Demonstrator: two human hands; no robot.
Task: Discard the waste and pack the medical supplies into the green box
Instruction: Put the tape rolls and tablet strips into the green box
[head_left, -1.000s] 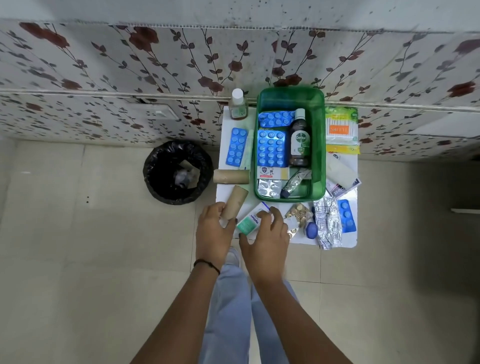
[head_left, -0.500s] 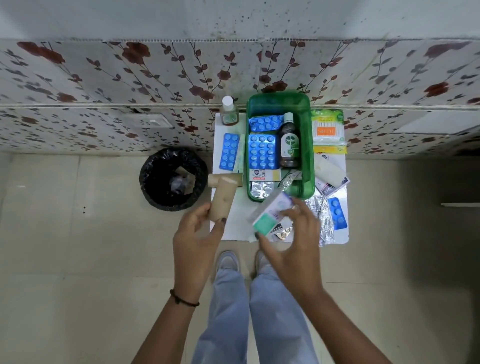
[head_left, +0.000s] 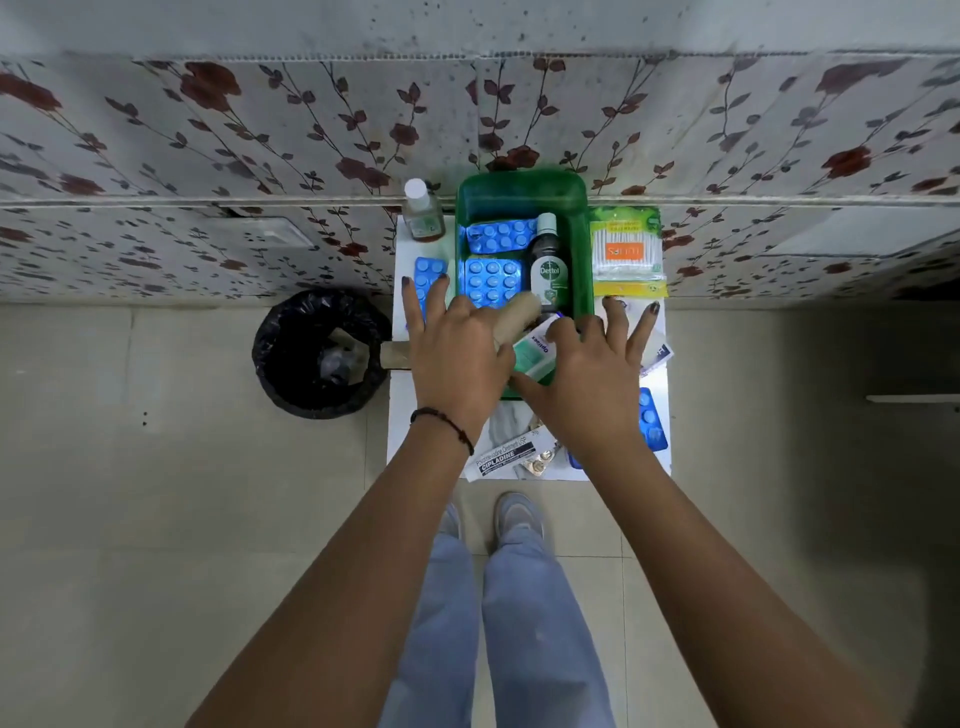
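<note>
With the grip of the left hand (head_left: 457, 358) closed on the tube (head_left: 518, 318) over the near-left corner of the box (head_left: 585, 244) and the right hand (head_left: 589, 379) pinching the carton (head_left: 531, 352) at its near edge, other fingers spread, a slackened grip could drop waste into the box, not the bin (head_left: 291, 332).

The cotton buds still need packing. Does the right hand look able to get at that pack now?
Probably yes: the cotton bud pack lies uncovered right of the green box, just beyond the right hand's outstretched fingers. But that hand holds a small carton, which it would likely release first.
</note>
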